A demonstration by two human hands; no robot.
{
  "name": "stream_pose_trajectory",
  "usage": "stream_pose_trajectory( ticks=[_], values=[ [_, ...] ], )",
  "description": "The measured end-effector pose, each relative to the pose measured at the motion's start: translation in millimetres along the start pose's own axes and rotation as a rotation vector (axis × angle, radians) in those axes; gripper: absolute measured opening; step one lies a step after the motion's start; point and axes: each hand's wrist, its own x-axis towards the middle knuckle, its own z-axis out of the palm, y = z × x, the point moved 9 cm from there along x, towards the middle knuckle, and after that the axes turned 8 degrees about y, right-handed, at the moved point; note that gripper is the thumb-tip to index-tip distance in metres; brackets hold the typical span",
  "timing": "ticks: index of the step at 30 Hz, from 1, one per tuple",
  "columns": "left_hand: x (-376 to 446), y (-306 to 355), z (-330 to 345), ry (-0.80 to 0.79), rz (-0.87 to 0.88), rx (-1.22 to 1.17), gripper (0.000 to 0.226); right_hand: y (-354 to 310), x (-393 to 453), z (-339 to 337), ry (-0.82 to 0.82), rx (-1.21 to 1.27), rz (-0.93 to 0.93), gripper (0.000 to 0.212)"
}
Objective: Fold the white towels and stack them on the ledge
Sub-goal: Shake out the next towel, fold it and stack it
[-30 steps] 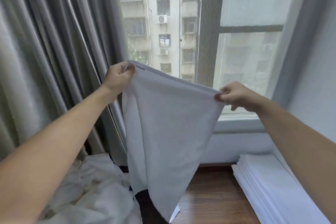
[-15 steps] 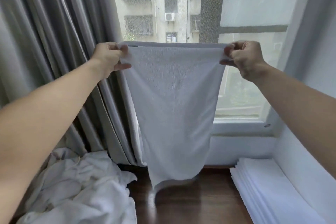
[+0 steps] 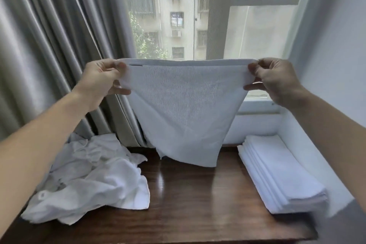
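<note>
A window (image 3: 198, 12) with grey curtains (image 3: 59, 45) backs a dark wooden ledge (image 3: 198, 194). On its left lies a heap of crumpled towels (image 3: 89, 180); on its right, against the wall, a stack of folded towels (image 3: 281, 172). Above the bare middle hangs one white towel (image 3: 184, 109), its top edge level and stretched left to right. The left hand (image 3: 101, 79) pinches one top corner, the right hand (image 3: 277, 79) the other. The stack lies nearer the right hand, so the finished fold likely travels that way.

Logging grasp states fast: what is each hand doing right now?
Left hand: pinches the top left corner of the hanging white terry towel.
Right hand: pinches that towel's top right corner.
</note>
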Motion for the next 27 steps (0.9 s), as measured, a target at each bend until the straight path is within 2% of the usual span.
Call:
stream_pose_trajectory(
  ticks=[4,8,13,17,22,27],
  values=[
    [-67,-46,-16,-0.085,-0.095,-0.001,0.026,41,-74,-8,-0.108,-0.113,0.146,0.019],
    [-137,-109,-24,-0.234,-0.195,0.096,0.023,87,-150,-15,-0.183,-0.173,0.268,0.019],
    [-210,-212,-26,-0.352,-0.385,0.256,0.020,172,-232,-17,-0.244,-0.324,0.438,0.017],
    [-239,-275,-20,-0.400,-0.528,0.340,0.025,243,-274,-17,-0.262,-0.412,0.615,0.022],
    [-225,-312,-6,-0.462,-0.599,0.449,0.023,292,-260,-8,-0.291,-0.482,0.656,0.028],
    [-152,-337,22,-0.445,-0.587,0.430,0.020,326,-180,19,-0.326,-0.506,0.640,0.027]
  ],
)
